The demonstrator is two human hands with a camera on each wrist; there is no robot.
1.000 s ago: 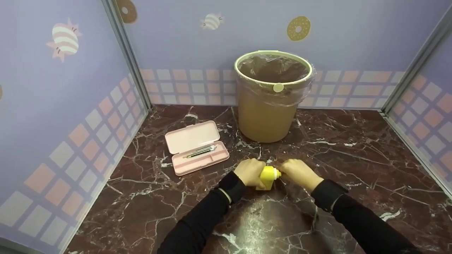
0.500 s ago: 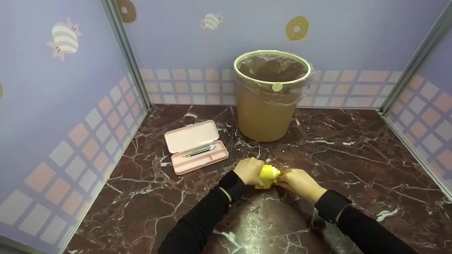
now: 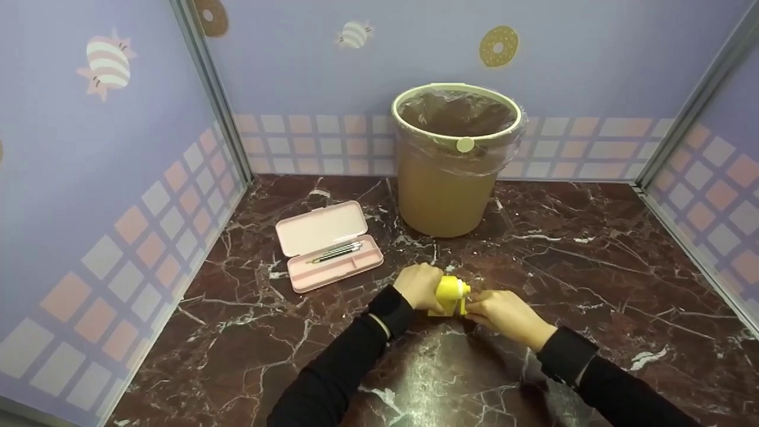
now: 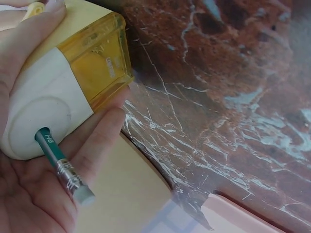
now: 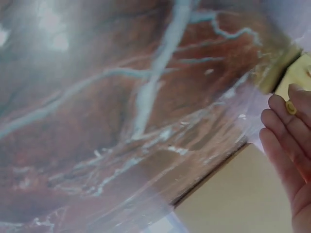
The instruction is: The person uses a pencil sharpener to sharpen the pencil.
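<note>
A yellow crank pencil sharpener (image 3: 449,287) lies on the dark marble tabletop, gripped round its body by my left hand (image 3: 418,287). The left wrist view shows its white front (image 4: 43,104) and see-through amber shavings drawer (image 4: 99,60). From the hole in that front sticks a green HB pencil (image 4: 51,145), its eraser end outward. On the other side, my right hand (image 3: 504,311) pinches the crank's small yellow knob (image 5: 290,108) between thumb and fingers. The crank arm (image 3: 462,306) points downward in the head view.
Left of the hands lies an open pink pencil case (image 3: 323,228) with several pencils (image 3: 337,252) in its tray. Behind the sharpener stands a tan waste bin (image 3: 445,196) with a clear plastic liner. Patterned panels (image 3: 296,71) enclose the back and sides.
My right hand has swung the crank round, coming down from the sharpener's upper end to its lower right side. The left hand keeps its grip in the same place.
</note>
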